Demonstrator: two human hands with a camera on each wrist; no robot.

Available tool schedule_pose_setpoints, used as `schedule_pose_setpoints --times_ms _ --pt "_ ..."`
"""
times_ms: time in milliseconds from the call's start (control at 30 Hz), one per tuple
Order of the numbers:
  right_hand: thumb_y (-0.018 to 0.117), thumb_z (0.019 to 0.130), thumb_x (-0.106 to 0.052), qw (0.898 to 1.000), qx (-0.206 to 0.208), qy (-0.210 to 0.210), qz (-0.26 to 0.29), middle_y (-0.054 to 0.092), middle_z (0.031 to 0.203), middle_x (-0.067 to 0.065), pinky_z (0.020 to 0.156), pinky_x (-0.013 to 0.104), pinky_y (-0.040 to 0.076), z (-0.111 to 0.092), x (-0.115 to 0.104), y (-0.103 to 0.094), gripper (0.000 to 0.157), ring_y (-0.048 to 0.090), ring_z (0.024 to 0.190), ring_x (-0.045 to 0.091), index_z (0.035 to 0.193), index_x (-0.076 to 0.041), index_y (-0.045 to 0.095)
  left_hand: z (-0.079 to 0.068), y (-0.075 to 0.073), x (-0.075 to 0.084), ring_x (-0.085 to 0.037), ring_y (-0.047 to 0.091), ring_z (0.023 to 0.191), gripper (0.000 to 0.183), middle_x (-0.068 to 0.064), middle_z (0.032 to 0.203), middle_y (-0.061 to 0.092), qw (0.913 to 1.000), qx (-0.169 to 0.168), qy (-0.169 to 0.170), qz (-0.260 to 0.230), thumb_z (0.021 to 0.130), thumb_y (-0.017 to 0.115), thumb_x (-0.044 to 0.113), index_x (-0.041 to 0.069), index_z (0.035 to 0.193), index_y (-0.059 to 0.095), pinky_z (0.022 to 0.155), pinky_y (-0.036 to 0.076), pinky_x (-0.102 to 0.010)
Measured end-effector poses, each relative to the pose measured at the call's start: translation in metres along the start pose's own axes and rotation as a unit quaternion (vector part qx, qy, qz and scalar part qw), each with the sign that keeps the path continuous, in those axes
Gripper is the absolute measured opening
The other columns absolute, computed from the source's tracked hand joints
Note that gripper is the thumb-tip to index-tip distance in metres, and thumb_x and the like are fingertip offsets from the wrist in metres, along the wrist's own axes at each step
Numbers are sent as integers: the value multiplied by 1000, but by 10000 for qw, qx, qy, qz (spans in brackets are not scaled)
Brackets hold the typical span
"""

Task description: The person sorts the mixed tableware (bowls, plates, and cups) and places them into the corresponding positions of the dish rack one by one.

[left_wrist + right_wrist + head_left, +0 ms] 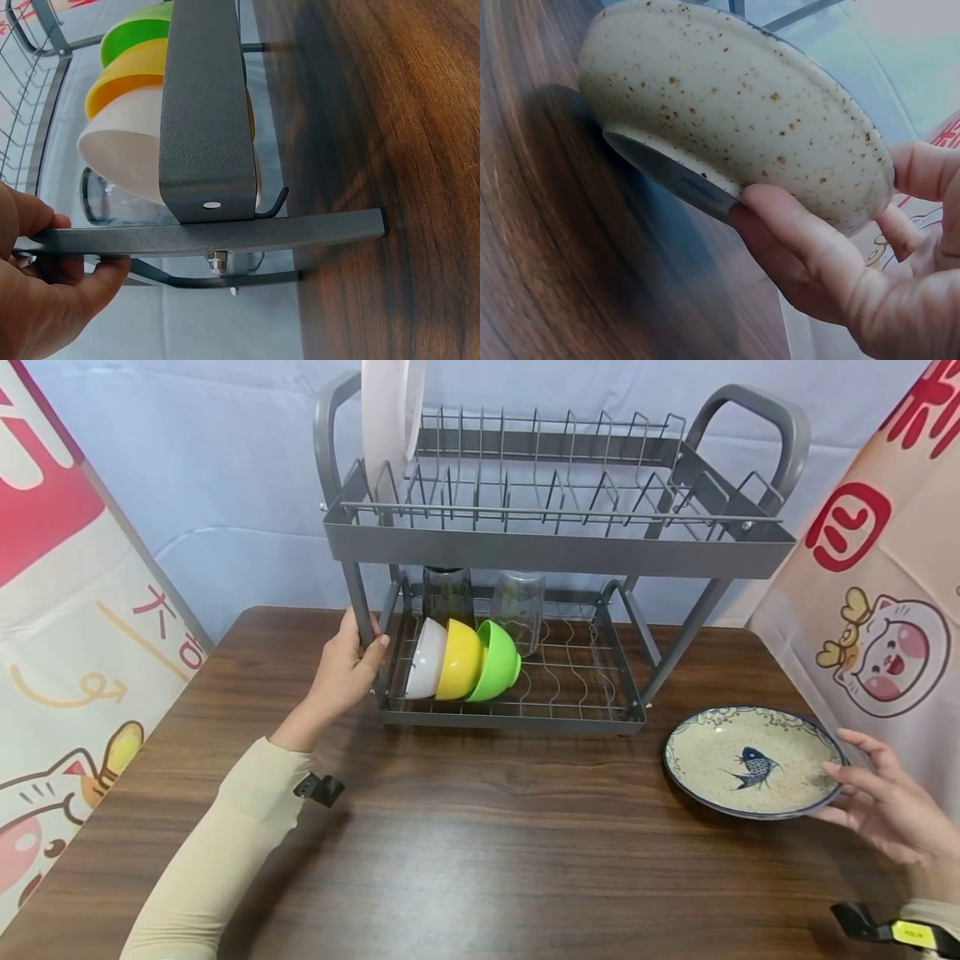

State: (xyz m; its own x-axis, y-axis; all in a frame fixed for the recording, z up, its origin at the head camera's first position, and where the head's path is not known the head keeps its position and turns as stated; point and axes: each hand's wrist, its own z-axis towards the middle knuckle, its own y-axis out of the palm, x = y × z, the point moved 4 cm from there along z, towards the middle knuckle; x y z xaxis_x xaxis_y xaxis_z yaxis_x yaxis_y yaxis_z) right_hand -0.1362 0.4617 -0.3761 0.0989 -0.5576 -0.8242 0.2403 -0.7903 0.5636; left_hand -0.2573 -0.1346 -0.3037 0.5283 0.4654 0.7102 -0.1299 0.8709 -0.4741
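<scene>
At the right of the head view, my right hand [888, 797] holds a cream plate [720, 777] by its right edge. A blue fish is painted in its middle and a blue line runs round its rim. Speckled underside and foot ring of the plate [727, 112] show in the right wrist view, with fingers beneath and a shadow on the table below. My left hand [347, 664] grips the left front post [358, 602] of a grey two-tier dish rack [555, 552]. In the left wrist view, thumb and fingers of the left hand [56, 277] pinch that post.
On the rack's lower tier, a white bowl [426, 660], a yellow bowl [459, 662] and a green bowl [498, 664] lean in a row. Behind them stand a dark glass [447, 597] and a clear glass [519, 602]. A white plate [386, 418] stands upright in the upper tier's left end.
</scene>
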Motion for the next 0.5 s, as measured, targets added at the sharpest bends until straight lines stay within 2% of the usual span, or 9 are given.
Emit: schedule_pose_setpoints --times_ms 167,500 --pt "19 96 12 9986 -490 -163 73 52 113 13 74 51 49 1 3 9 50 60 96 31 129 -11 47 -1 0 -1 -24 52 65 11 -19 77 56 10000 -19 25 -1 96 46 7 1 102 40 58 38 -39" --pt "22 95 16 9958 -453 -792 72 51 105 14 69 50 50 5 8 27 37 63 92 33 113 -4 47 0 0 0 -24 52 65 10 -16 76 55 10000 -5 49 -6 96 47 7 2 102 40 58 39 -38"
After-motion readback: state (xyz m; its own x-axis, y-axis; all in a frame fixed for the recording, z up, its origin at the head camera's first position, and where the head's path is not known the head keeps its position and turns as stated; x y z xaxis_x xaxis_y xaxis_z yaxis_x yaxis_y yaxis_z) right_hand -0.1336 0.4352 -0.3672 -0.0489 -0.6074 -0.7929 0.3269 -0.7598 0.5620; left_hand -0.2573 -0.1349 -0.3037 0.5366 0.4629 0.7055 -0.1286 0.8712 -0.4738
